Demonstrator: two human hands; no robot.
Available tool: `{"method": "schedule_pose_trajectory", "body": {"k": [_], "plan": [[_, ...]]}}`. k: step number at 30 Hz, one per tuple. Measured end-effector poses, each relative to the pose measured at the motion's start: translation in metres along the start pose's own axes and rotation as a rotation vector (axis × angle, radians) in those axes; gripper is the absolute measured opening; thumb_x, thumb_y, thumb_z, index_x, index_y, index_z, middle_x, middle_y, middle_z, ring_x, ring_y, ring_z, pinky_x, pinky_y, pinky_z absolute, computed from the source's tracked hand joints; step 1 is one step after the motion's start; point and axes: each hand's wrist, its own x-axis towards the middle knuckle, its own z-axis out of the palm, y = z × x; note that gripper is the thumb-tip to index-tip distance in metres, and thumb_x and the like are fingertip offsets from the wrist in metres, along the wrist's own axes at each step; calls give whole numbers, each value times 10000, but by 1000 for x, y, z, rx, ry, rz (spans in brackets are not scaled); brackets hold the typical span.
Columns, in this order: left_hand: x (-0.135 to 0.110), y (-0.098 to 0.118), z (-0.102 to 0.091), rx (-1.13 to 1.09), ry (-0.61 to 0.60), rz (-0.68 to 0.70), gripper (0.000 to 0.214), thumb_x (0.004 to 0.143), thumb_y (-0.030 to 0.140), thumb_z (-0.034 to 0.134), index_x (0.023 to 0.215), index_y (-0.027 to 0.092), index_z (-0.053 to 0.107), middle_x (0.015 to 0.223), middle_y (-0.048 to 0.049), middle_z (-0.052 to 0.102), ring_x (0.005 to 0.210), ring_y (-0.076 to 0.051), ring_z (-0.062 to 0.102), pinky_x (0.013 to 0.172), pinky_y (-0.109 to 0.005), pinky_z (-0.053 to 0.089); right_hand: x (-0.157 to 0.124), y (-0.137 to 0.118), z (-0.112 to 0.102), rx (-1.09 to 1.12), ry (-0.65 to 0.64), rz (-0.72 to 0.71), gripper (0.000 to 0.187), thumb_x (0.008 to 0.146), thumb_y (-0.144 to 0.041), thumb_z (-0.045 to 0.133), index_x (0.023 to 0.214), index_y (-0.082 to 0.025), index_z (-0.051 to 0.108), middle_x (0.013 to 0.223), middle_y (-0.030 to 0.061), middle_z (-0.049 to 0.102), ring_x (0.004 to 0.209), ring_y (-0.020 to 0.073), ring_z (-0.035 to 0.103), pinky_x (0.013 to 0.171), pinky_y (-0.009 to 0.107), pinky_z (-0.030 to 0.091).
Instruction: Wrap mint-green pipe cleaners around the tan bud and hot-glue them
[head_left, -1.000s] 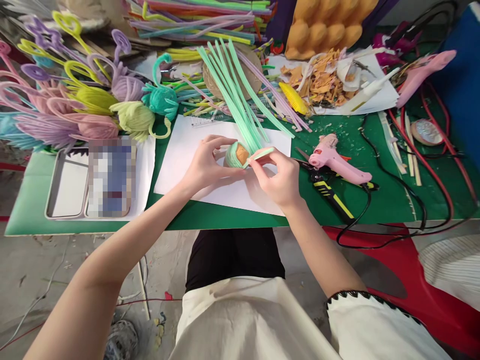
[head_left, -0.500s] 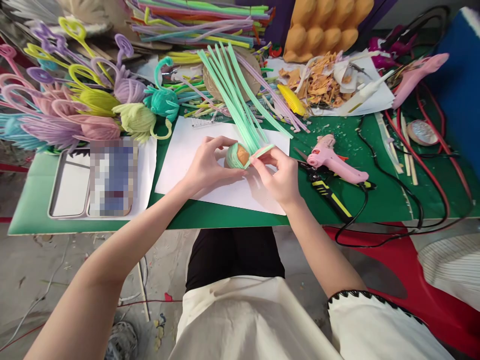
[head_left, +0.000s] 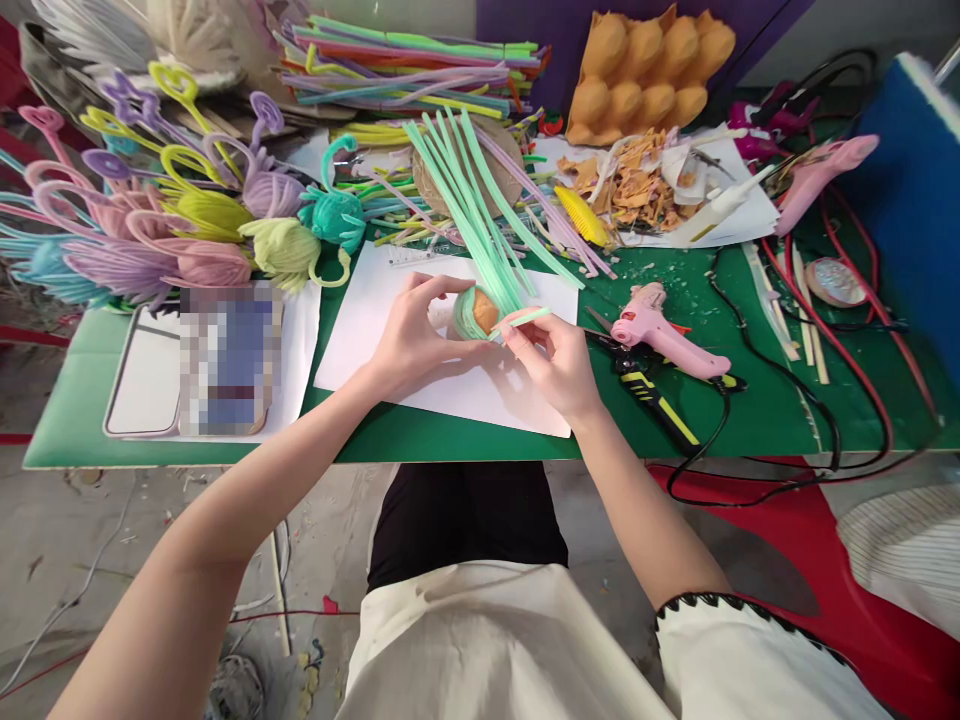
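My left hand (head_left: 415, 335) is wrapped round a small tan ball (head_left: 478, 312) partly covered in mint-green pipe cleaner, held over a white sheet of paper (head_left: 375, 300). My right hand (head_left: 555, 358) pinches one mint-green pipe cleaner (head_left: 520, 320) just right of the ball, its end touching the ball. A fan of long mint-green pipe cleaners (head_left: 471, 195) rises from the ball toward the back of the green table (head_left: 450, 440).
A pink glue gun (head_left: 664, 335) and yellow-black pliers (head_left: 651, 389) lie right of my hands, with cables trailing off the edge. Finished pipe-cleaner birds (head_left: 187, 220) crowd the left. A metal tray (head_left: 142, 385), orange foam mould (head_left: 649, 75) and paper scraps (head_left: 637, 180) are also on the table.
The view has tipped slightly. My right hand has shifted a little left and down, drawing the mint-green pipe cleaner closer along the ball. My left hand keeps its hold.
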Motion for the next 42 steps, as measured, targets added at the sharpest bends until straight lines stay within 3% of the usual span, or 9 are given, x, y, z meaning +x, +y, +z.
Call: {"method": "schedule_pose_trajectory", "body": {"k": [9, 13, 17, 20, 22, 27, 34, 37, 42], "plan": [[4, -9, -5, 9, 30, 38, 663, 600, 500, 974, 1176, 292, 722, 1125, -72, 666, 1053, -271, 592, 952, -409, 484, -5, -11, 1, -200, 2, -354, 184, 978, -261, 593, 832, -224, 700, 776, 6, 718, 699, 143, 638, 670, 297, 521], [3, -9, -6, 27, 58, 55, 693, 577, 513, 983, 1183, 303, 722, 1147, -73, 653, 1071, -280, 597, 978, -429, 491, -6, -13, -27, -484, -90, -432, 150, 961, -210, 607, 998, -241, 749, 930, 41, 777, 873, 201, 719, 787, 359, 543], [1, -7, -4, 86, 46, 100, 720, 591, 392, 982, 1247, 307, 696, 1223, -60, 683, 1123, -280, 578, 1003, -419, 488, -8, 0, -98, -699, 59, -56, 258, 916, -323, 687, 1151, -223, 727, 1051, 107, 745, 888, 242, 710, 799, 403, 550], [2, -7, -3, 106, 27, 185, 717, 613, 345, 972, 1266, 295, 681, 1274, -47, 719, 1143, -286, 573, 1006, -422, 489, -14, 12, -147, -1049, 263, 139, 450, 702, -475, 884, 1011, -168, 775, 976, 204, 733, 892, 352, 684, 762, 474, 509], [3, -10, -2, 130, 28, 230, 717, 618, 331, 968, 1270, 285, 676, 1289, -43, 728, 1141, -288, 579, 1004, -431, 494, -17, 12, -161, -1122, 142, 286, 465, 713, -491, 868, 1044, -182, 762, 987, 201, 727, 900, 377, 682, 738, 474, 498], [4, -14, -1, 197, 41, 307, 725, 611, 257, 959, 1276, 254, 670, 1278, -47, 741, 1105, -280, 589, 981, -431, 517, -9, -18, -146, -1166, -189, 674, 387, 933, -416, 589, 1232, -186, 674, 1114, 171, 724, 1101, 431, 678, 864, 503, 522], [0, -7, 3, 157, 89, 282, 708, 600, 143, 899, 1264, 240, 675, 1250, -42, 745, 1107, -273, 581, 970, -424, 533, -1, -38, -130, -1286, -230, 697, 399, 970, -338, 457, 1273, -113, 588, 1261, 232, 667, 1139, 408, 673, 857, 429, 486], [-1, -5, 4, 146, 85, 267, 695, 608, 143, 872, 1267, 238, 671, 1252, -46, 740, 1121, -273, 584, 976, -427, 533, -2, -39, -131, -1281, -147, 681, 364, 917, -364, 553, 1201, -150, 629, 1163, 201, 724, 1065, 385, 690, 789, 390, 458], [0, -6, 4, 161, 65, 278, 701, 587, 180, 903, 1248, 239, 675, 1233, -52, 743, 1108, -285, 580, 1014, -463, 516, -6, -40, -138, -1132, 243, 423, 217, 779, -356, 664, 937, -210, 689, 813, 95, 723, 777, 276, 666, 726, 351, 448]]}}
